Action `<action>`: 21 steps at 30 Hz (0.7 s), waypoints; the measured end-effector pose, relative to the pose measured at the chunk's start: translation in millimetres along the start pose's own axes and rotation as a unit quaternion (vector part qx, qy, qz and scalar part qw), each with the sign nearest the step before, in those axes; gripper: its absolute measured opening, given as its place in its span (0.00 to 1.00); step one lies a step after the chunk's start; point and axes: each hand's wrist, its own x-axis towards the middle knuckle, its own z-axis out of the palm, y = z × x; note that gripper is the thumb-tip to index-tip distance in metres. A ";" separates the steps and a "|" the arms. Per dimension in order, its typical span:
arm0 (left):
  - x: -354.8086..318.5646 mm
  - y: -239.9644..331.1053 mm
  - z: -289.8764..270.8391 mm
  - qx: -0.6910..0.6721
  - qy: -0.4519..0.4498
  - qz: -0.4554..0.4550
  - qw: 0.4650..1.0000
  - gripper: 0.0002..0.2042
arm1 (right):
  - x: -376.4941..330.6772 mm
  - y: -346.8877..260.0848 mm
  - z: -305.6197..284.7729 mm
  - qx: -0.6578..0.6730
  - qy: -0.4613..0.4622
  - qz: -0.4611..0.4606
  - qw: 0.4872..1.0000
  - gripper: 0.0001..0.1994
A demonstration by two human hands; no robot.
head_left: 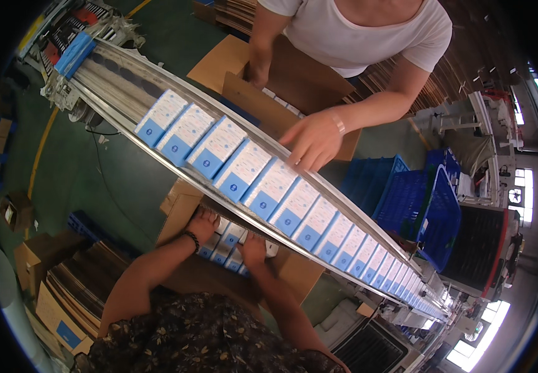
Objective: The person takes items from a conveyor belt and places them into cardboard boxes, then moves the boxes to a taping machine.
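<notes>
A long conveyor (126, 74) runs from upper left to lower right, carrying a row of several white and blue boxes (241, 169). Below it stands an open cardboard carton (179, 211) with white and blue boxes (228, 242) packed inside. My left hand (204, 225), with a dark bead bracelet on its wrist, rests on the packed boxes at the carton's left. My right hand (253, 252) presses on the boxes just to the right. Both hands lie flat on the boxes; whether they grip one is hidden.
Across the conveyor a person in a white shirt reaches a hand (312, 140) toward the belt, with an open carton (269, 87) beside them. Blue plastic crates (406, 199) stand at right. Flat cardboard stacks (70, 292) lie at lower left on the green floor.
</notes>
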 end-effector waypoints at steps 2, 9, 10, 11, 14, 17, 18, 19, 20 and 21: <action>9.2 12.8 9.5 0.031 -0.005 -0.002 1.000 0.17 | -21.8 10.5 -5.7 -0.085 -0.017 -0.024 0.996 0.25; 27.3 44.6 28.7 0.017 0.021 -0.026 0.999 0.18 | 7.4 57.6 35.0 -0.128 0.103 -0.029 0.986 0.16; 27.5 46.3 48.8 0.026 0.056 -0.054 0.997 0.18 | -4.5 56.0 29.5 -0.154 0.011 -0.006 0.988 0.24; 40.7 48.5 55.1 -0.019 0.069 -0.070 0.995 0.18 | -17.5 57.7 18.5 -0.161 0.010 -0.021 0.987 0.28; 60.1 56.0 51.5 -0.250 0.102 -0.156 0.950 0.19 | -62.3 56.0 -29.5 -0.221 0.016 -0.093 0.971 0.43; 83.6 49.0 14.1 -0.365 0.109 -0.183 0.906 0.20 | -74.7 58.7 -67.7 -0.203 -0.042 -0.098 0.973 0.47; 83.5 52.1 9.1 -0.363 0.115 -0.189 0.905 0.20 | -63.6 78.1 -48.6 -0.185 -0.054 -0.101 0.976 0.43; 83.0 55.9 7.7 -0.360 0.121 -0.193 0.905 0.19 | -53.2 94.8 -35.0 -0.162 -0.004 -0.131 0.978 0.38; 80.1 63.1 4.1 -0.293 0.093 -0.136 0.942 0.20 | -41.4 110.6 -26.1 -0.138 0.047 -0.156 0.977 0.34; 72.7 72.3 -3.1 -0.222 0.064 -0.076 0.970 0.21 | -25.7 127.0 -16.2 -0.112 0.099 -0.179 0.972 0.30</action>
